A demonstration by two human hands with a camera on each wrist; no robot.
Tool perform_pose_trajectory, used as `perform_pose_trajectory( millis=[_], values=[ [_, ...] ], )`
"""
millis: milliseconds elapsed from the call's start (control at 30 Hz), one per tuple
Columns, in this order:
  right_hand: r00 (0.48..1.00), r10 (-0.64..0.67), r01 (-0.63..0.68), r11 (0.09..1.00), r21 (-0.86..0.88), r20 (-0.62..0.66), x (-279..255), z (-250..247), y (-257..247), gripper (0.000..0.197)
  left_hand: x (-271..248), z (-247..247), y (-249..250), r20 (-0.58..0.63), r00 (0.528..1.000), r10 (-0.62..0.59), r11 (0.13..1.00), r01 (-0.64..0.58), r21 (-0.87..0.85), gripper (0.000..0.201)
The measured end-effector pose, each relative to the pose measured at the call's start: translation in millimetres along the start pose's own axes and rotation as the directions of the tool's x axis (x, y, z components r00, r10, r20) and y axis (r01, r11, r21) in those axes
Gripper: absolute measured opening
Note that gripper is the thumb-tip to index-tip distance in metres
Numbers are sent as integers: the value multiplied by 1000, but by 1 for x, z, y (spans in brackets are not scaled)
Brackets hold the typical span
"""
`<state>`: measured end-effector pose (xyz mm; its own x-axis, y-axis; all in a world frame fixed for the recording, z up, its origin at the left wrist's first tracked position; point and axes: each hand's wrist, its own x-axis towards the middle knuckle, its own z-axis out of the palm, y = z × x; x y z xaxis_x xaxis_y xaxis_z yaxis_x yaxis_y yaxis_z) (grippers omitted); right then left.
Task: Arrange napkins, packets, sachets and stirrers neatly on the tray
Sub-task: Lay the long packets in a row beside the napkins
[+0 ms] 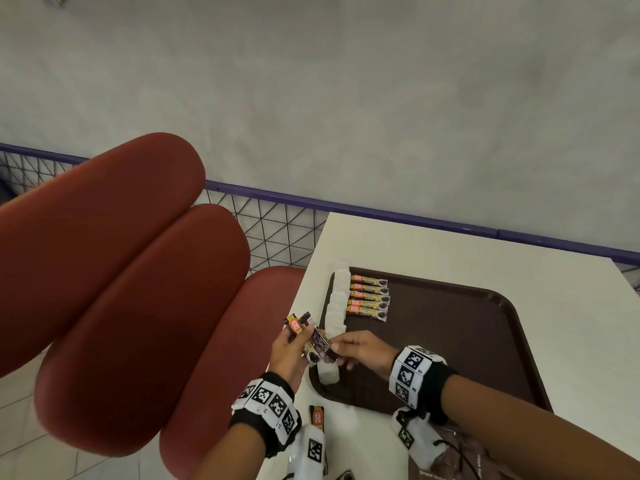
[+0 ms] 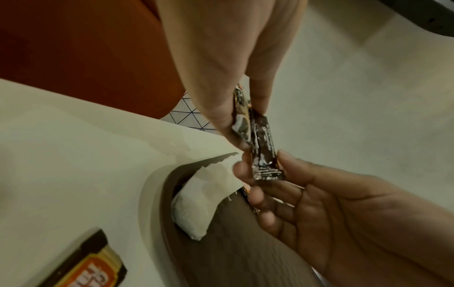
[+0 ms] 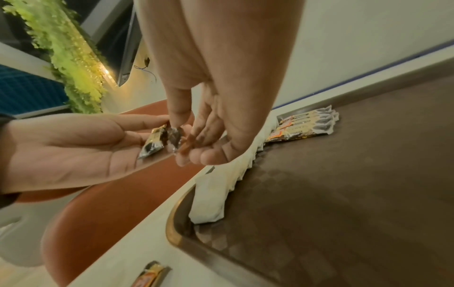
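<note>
Partly done, by the look of it. On the tray (image 1: 485, 341): five sachets (image 1: 369, 297) in a tidy column near the far left corner, and beside them a line of white packets (image 1: 337, 306) along the left rim. Not yet placed: a small bunch of sachets, the held sachets (image 1: 313, 339), up in the air over the tray's left edge. Left hand (image 1: 289, 355) curled loosely round that bunch, thumb on top; right hand (image 1: 363, 351) with thumb and fingertips pinching the near end of one dark sachet, other fingers relaxed, probably to draw it out for the column. Also waiting on the table (image 1: 450, 247), close to the left wrist: one loose sachet (image 1: 317, 417). No stirrers recognisable in any view, so likely left to do. Outward: red seat (image 1: 138, 271) at left.
</note>
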<state>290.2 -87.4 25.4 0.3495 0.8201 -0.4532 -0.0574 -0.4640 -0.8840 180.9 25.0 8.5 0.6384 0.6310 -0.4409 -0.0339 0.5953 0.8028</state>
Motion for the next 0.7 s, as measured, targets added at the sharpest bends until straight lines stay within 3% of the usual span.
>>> perform_pose_trajectory(
  millis=[133,233,300,467,700],
  values=[
    [999,3,-11,978,207,37,-4,4,3,15,0,1,-2,-10,1000,4,1000,-4,-7,12],
    [1000,-7,7,980,200,-4,-6,0,1,11,1,3,-2,-20,999,26,999,-25,27,7],
    [997,-35,42,994,99,-69,-7,-5,0,10,0,4,-1,-37,999,20,1000,-19,6,12],
    [950,-167,130,980,-151,-263,-6,-17,10,29,0,2,-1,-76,996,-46,998,43,-44,11],
    [921,-251,122,912,-390,-297,-9,-24,15,29,-1,4,-5,-55,998,-11,996,16,86,8]
  ],
)
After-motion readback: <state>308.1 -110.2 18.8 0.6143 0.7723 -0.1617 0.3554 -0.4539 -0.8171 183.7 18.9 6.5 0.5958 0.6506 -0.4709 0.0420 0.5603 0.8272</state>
